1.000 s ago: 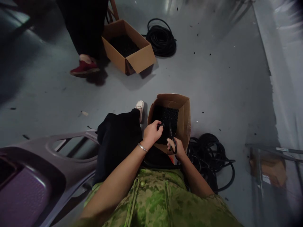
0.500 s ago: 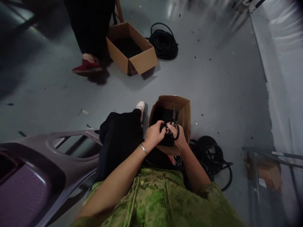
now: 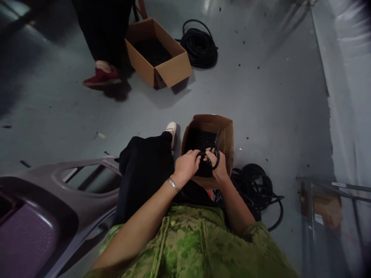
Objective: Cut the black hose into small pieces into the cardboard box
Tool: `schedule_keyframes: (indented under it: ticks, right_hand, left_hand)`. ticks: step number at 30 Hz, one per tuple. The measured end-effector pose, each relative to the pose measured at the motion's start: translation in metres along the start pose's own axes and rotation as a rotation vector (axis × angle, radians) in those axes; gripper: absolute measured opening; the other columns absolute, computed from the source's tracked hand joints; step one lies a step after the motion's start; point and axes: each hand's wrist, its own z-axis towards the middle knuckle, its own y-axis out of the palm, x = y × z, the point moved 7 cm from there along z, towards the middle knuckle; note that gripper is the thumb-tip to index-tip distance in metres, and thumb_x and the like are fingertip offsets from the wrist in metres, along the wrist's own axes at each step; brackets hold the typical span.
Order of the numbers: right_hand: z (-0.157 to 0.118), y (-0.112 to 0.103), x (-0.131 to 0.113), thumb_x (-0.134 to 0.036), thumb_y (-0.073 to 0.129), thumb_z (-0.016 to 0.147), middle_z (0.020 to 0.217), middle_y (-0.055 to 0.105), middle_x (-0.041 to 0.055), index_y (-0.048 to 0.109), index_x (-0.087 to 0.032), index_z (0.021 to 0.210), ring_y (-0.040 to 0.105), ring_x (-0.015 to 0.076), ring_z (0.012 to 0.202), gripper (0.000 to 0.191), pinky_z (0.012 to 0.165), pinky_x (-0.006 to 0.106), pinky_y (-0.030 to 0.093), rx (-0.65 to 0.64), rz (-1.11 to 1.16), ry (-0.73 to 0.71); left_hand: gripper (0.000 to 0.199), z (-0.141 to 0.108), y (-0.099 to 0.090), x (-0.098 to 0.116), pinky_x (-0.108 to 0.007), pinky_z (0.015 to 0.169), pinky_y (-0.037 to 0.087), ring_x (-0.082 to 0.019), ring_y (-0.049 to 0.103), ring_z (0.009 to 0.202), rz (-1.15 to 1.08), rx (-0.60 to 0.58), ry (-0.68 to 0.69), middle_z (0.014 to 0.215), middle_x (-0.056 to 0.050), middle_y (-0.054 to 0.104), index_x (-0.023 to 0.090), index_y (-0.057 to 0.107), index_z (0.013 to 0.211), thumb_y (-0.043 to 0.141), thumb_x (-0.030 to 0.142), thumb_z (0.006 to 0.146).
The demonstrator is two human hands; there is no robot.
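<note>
My left hand (image 3: 186, 166), a silver bracelet at its wrist, is closed on a short stretch of black rubber tube (image 3: 201, 153). My right hand (image 3: 219, 165) is closed around black-handled scissors (image 3: 216, 157); its fingertips meet the tube's right end. The scissor blades are hard to make out against the dark. Both hands are over an open cardboard box (image 3: 228, 135) between my legs. Small black pieces (image 3: 204, 137) lie in the box, partly hidden by my hands.
Black tubing lies coiled (image 3: 255, 185) at my right. Ahead stand another cardboard box (image 3: 174, 71) with black pieces and a second coil (image 3: 199, 48), near a person's red shoe (image 3: 102, 77). A plastic chair (image 3: 63, 185) is at left, a metal frame (image 3: 311, 208) at right.
The left hand has shifted slightly left, and more tube shows between the hands. The scissor blades, pointing away before, are now less visible. The view has tilted slightly.
</note>
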Motion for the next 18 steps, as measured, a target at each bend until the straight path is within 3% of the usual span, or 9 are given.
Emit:
schedule_keyframes:
  ticks: [5,11,15,18]
  right_hand:
    - [0.000,0.002,0.005,-0.038,0.070,0.075,0.058,0.063,-0.0015,0.068,-0.016,0.086,0.060,0.0142,0.055,0.025,0.057,0.026,0.047,-0.016,-0.016,0.004]
    - [-0.004,0.000,0.014,-0.043,0.067,0.080,0.062,0.064,0.0000,0.068,-0.016,0.090,0.062,0.0157,0.059,0.028,0.060,0.027,0.049,-0.011,-0.079,0.025]
    - [-0.009,-0.010,0.020,-0.048,0.062,0.086,0.072,0.067,0.0026,0.068,-0.016,0.095,0.065,0.0170,0.067,0.034,0.068,0.029,0.051,-0.070,-0.197,-0.005]
    - [-0.018,-0.021,0.037,-0.053,0.063,0.084,0.081,0.070,0.0046,0.068,-0.018,0.104,0.066,0.0186,0.072,0.041,0.069,0.030,0.053,-0.173,-0.369,-0.004]
  left_hand:
    - [0.037,0.004,0.007,-0.001,-0.027,0.072,0.047,-0.020,0.069,0.091,0.022,0.002,0.011,0.114,-0.006,0.069,0.031,0.062,0.132,0.043,0.040,0.101]
    - [0.034,0.011,0.018,0.000,-0.027,0.079,0.048,-0.020,0.067,0.100,-0.008,-0.032,0.045,0.117,-0.008,0.068,0.024,0.066,0.124,0.042,0.031,0.102]
    - [0.035,0.019,0.018,-0.010,-0.028,0.082,0.049,-0.021,0.067,0.102,-0.101,0.019,-0.051,0.121,-0.007,0.069,0.024,0.065,0.127,0.041,0.030,0.102]
    - [0.037,0.022,0.019,-0.016,-0.028,0.083,0.049,-0.021,0.067,0.102,-0.143,0.044,-0.107,0.122,-0.007,0.069,0.026,0.064,0.130,0.041,0.032,0.102]
